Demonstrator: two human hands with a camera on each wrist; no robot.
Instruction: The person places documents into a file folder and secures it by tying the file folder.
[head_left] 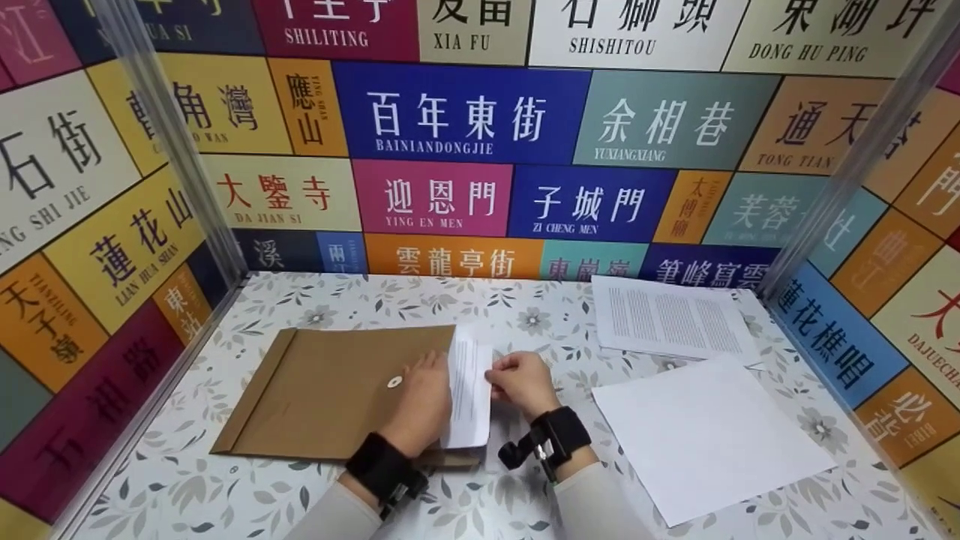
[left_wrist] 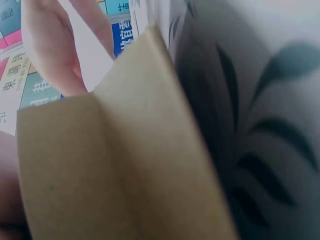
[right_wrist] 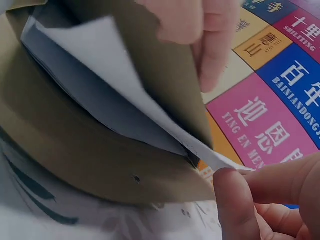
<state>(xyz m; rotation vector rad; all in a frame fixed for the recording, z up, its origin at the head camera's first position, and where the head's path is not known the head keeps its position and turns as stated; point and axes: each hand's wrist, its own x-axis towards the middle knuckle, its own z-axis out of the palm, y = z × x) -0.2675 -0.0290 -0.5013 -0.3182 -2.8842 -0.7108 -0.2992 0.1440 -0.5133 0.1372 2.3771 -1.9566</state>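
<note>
A brown paper envelope (head_left: 322, 397) with a round white button lies on the table, its mouth facing right. My left hand (head_left: 424, 401) holds the upper panel at the mouth, lifting it away from the lower one. Printed white paper (head_left: 469, 390) sticks out of the mouth. My right hand (head_left: 525, 382) pinches its outer edge between thumb and fingers. In the right wrist view, more white sheets (right_wrist: 100, 100) lie inside the gaping envelope, below the pinched paper. The left wrist view shows the brown envelope edge (left_wrist: 140, 125) close up, with the right hand (left_wrist: 55, 45) beyond it.
To the right lies a blank white sheet (head_left: 712, 442). Behind it is a stack of printed pages (head_left: 667, 319), overlapped by the blank sheet's far corner. The table (head_left: 262, 510) has a leaf pattern. Panels with printed characters (head_left: 457, 112) stand at the back and both sides.
</note>
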